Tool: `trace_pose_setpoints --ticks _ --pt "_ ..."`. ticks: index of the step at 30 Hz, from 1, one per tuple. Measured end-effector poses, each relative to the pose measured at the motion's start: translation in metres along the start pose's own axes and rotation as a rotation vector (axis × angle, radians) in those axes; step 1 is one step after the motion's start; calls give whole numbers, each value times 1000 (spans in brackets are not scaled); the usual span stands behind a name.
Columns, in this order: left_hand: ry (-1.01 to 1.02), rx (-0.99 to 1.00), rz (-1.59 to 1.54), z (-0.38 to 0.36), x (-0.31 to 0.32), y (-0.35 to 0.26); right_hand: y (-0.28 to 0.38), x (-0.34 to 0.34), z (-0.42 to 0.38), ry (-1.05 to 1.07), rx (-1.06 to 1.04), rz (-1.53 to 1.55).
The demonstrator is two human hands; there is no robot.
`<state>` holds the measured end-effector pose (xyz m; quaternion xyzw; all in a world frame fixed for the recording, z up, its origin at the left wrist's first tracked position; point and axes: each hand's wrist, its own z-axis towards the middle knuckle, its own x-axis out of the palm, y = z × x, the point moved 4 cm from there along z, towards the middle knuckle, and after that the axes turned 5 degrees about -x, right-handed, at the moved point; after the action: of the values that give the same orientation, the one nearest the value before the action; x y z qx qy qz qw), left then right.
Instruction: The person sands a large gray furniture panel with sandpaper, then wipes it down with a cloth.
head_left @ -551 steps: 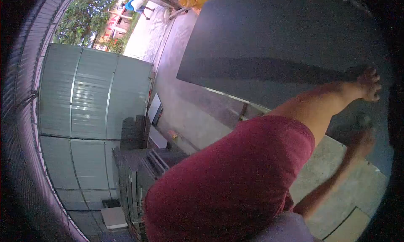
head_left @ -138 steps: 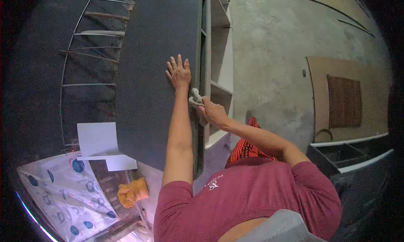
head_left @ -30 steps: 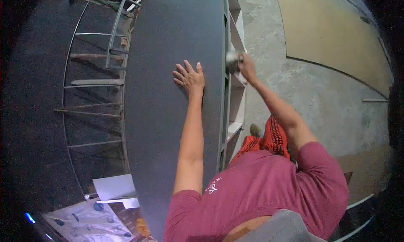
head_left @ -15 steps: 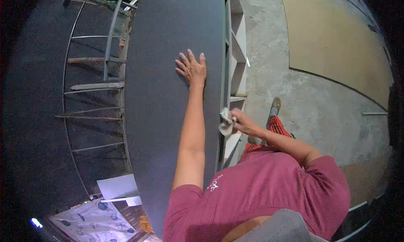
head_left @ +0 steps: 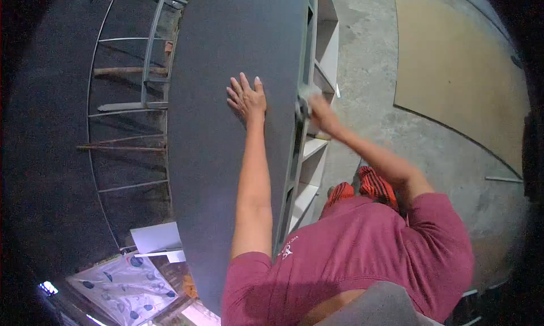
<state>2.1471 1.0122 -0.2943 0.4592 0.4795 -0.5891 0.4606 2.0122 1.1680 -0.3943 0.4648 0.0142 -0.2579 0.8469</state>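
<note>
My left hand [head_left: 247, 100] lies flat on a long dark grey panel [head_left: 226, 37], fingers spread, with nothing in it. At the panel's right edge is my right hand [head_left: 323, 113], closed on a crumpled whitish rag [head_left: 304, 102]. Both the rag and that hand are smeared by motion. The rag meets the greenish-grey edge strip [head_left: 297, 134]; its exact contact is too blurred to tell. Below this edge, white shelf compartments [head_left: 314, 150] open toward my right side.
A metal ladder-like frame [head_left: 146, 60] and wooden sticks [head_left: 130, 71] lie along the left. A large tan board [head_left: 453, 60] rests on the concrete floor [head_left: 365, 60] at right. A patterned sheet [head_left: 122, 289] and a white panel [head_left: 154, 238] are at lower left.
My right hand has moved forward along the panel's edge with the rag. My left hand stays flat, slightly shifted in view. The whole view has shifted a little.
</note>
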Motion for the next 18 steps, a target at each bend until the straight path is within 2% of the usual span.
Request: trace_pose_setpoints --ticks 2,3,5,7,8,11,12,13,14,16,17,18 --pt "-19 9 1 11 -1 -5 13 30 -52 207 -66 130" --pt "-20 1 4 14 0 -8 19 19 -55 212 -67 137" --pt "-47 12 21 19 1 -12 23 5 -55 540 103 292" --pt "-60 10 29 34 7 -21 -39 -15 -8 180 67 198" --pt "-71 20 28 37 8 -24 -93 -18 8 57 97 -2" --pt "-62 12 6 36 7 -25 -160 -74 112 -252 102 -141" --pt "-61 13 11 37 5 -24 -161 -96 148 -292 245 -210" --pt "-54 7 26 37 3 -25 -179 -108 170 -442 172 -196" --pt "-48 4 38 39 4 -28 -196 -109 183 -448 171 -198" --pt "-56 -9 42 48 8 -31 -227 -107 198 -269 171 -206" --pt "-63 -28 47 56 10 -31 -205 -101 193 -185 209 -291" --pt "-69 -19 34 65 14 -34 -213 -82 180 51 217 -246"
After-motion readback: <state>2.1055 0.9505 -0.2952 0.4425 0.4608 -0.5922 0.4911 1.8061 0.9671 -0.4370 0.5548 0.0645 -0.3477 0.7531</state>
